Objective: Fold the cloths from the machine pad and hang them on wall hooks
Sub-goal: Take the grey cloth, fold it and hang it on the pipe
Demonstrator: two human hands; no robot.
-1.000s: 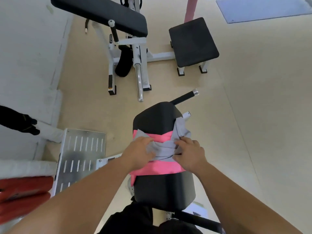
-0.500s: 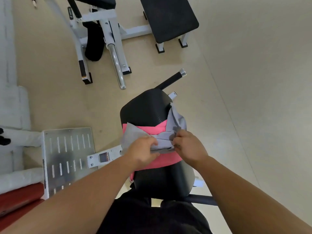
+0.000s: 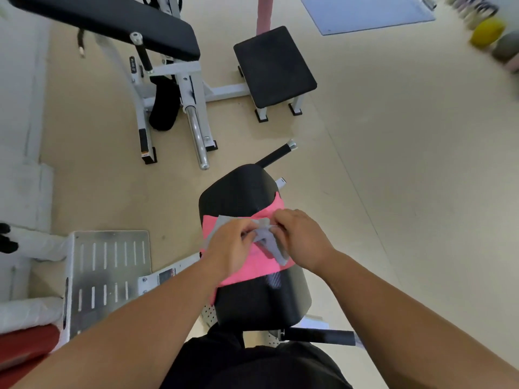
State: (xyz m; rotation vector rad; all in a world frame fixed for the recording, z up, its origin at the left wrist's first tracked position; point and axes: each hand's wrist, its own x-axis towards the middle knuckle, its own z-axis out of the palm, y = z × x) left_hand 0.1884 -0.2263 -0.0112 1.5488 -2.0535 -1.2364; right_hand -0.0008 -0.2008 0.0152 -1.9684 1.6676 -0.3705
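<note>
A black machine pad (image 3: 238, 192) stands in front of me. A pink cloth (image 3: 252, 265) lies across its middle. On top of it a grey cloth (image 3: 271, 244) is bunched up between my hands. My left hand (image 3: 230, 248) pinches the grey cloth's left part, and my right hand (image 3: 300, 237) pinches its right part just above the pink cloth. A grey corner (image 3: 219, 223) sticks out behind my left hand. No wall hooks are in view.
A perforated metal footplate (image 3: 109, 265) sits at the left. A white-framed bench machine (image 3: 168, 80) and a black padded stool (image 3: 273, 66) stand further ahead. A black handle (image 3: 317, 335) juts out near my body. Coloured balls (image 3: 486, 32) lie at the far right.
My hands have drawn closer together and gathered the grey cloth, which was spread wider across the pink cloth, into a small bunch. The camera view has tilted up.
</note>
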